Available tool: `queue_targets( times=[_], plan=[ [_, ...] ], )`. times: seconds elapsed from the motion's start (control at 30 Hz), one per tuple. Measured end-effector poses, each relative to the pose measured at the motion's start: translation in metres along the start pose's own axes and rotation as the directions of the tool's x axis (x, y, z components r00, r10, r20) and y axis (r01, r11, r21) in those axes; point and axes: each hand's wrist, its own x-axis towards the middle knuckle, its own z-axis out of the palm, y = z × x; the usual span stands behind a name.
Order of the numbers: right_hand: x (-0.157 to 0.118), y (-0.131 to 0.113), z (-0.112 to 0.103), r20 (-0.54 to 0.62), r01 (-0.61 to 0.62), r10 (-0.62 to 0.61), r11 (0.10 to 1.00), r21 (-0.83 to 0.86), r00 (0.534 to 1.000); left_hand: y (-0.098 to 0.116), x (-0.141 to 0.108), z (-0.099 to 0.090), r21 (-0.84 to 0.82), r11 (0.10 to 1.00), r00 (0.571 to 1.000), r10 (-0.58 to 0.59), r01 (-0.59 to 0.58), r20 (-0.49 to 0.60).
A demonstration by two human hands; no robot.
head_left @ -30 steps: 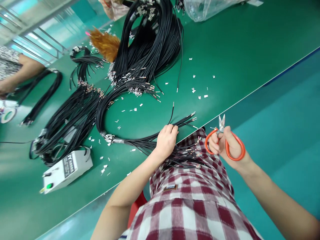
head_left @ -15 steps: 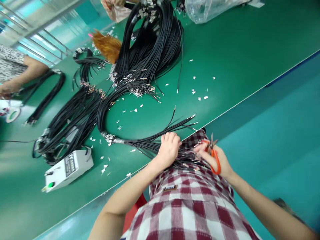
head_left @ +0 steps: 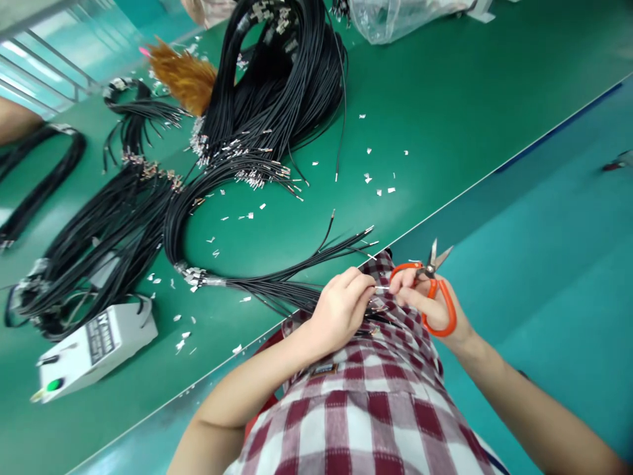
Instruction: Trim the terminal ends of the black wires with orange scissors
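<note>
A bundle of black cables [head_left: 267, 280] runs off the table edge onto the checked apron [head_left: 356, 409]. My left hand [head_left: 343, 307] is closed on one of these cables, whose pale stripped end pokes out toward the right. Orange-handled scissors [head_left: 431, 270] hang on my right hand [head_left: 430, 303], their blades apart and pointing up and away. The right thumb and fingertips pinch at the tip of that same cable. Other loose cable ends lie on the apron beneath the left hand.
Large coils of black cable [head_left: 291, 86] lie at the back. A white box with a green button [head_left: 99, 349] stands at left, near more cables [head_left: 99, 231]. White scraps [head_left: 368, 178] are scattered over the green table [head_left: 469, 99]. A brown feathery duster [head_left: 182, 76] and a clear plastic bag [head_left: 390, 20] lie behind.
My left hand has shifted right and now holds out a single cable end. The right fingers have come to its tip, and the scissors have turned in the hand. The view has shifted slightly.
</note>
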Motion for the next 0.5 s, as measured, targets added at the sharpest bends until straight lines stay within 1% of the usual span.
queue_targets(
  times=[0.13, 0.2, 0.27, 0.33, 0.4, 0.5],
  plan=[
    [0.004, 0.003, 0.021, -0.044, -0.081, 0.088, 0.987, 0.142, 0.995, -0.004, -0.005, 0.000, -0.076, 0.996, 0.997, 0.029, -0.035, -0.076],
    [0.006, 0.008, 0.029, -0.041, -0.129, 0.144, 0.958, 0.257, 0.989, -0.006, -0.008, 0.002, -0.109, 0.993, 0.989, 0.029, -0.045, -0.148],
    [0.008, 0.014, 0.036, -0.018, -0.177, 0.194, 0.926, 0.334, 0.981, -0.007, -0.011, 0.003, -0.154, 0.987, 0.971, -0.006, -0.032, -0.240],
    [0.007, 0.020, 0.042, -0.011, -0.206, 0.223, 0.917, 0.341, 0.975, -0.006, -0.012, 0.004, -0.205, 0.979, 0.949, -0.062, -0.003, -0.308],
    [0.005, 0.023, 0.044, -0.022, -0.207, 0.226, 0.923, 0.325, 0.974, -0.004, -0.012, 0.004, -0.241, 0.971, 0.939, -0.095, 0.014, -0.330],
    [0.006, 0.019, 0.043, -0.029, -0.134, 0.154, 0.927, 0.351, 0.988, -0.002, -0.012, 0.005, -0.249, 0.968, 0.945, -0.111, 0.033, -0.307]
  ],
)
